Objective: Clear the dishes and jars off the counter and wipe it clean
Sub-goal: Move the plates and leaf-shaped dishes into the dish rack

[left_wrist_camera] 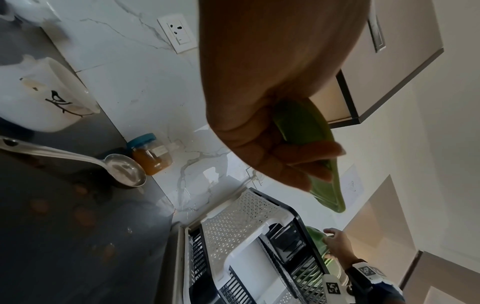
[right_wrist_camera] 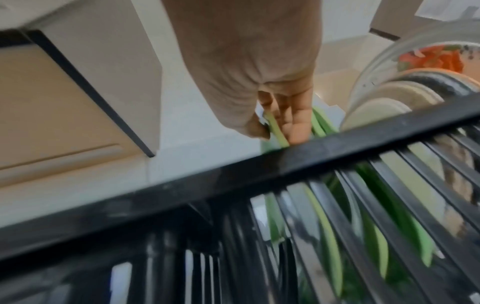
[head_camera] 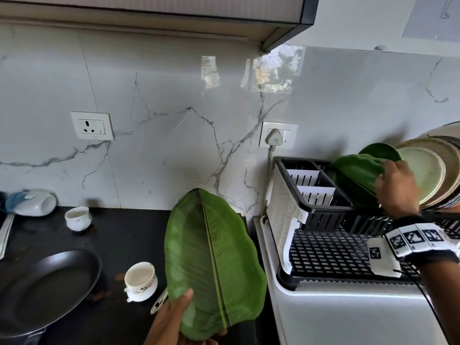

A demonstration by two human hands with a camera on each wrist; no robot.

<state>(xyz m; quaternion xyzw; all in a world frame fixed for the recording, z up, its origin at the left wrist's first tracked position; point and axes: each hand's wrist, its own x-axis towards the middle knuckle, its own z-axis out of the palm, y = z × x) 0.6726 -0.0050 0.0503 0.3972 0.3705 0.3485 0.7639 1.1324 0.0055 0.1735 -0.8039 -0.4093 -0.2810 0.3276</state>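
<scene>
My left hand [head_camera: 174, 317] grips the near end of a green leaf-shaped plate [head_camera: 211, 260], held tilted above the black counter [head_camera: 104, 307]; in the left wrist view the fingers [left_wrist_camera: 306, 164] curl round the plate's rim [left_wrist_camera: 324, 185]. My right hand [head_camera: 395, 188] holds a second green leaf plate [head_camera: 356, 173] by its edge, standing it among the slots of the black dish rack [head_camera: 331, 247]. The right wrist view shows thumb and fingers [right_wrist_camera: 293, 127] pinching the green rim [right_wrist_camera: 275, 129] just above the rack's bar [right_wrist_camera: 259, 170].
Two white cups [head_camera: 140, 281] [head_camera: 77, 218], a black pan [head_camera: 44, 285], a ladle [left_wrist_camera: 78, 158] and an orange-filled jar [left_wrist_camera: 152, 154] sit on the counter, which carries brown spots [left_wrist_camera: 83, 216]. Round plates [head_camera: 430, 175] stand in the rack's right side. The rack's cutlery bins [head_camera: 313, 188] are at its back.
</scene>
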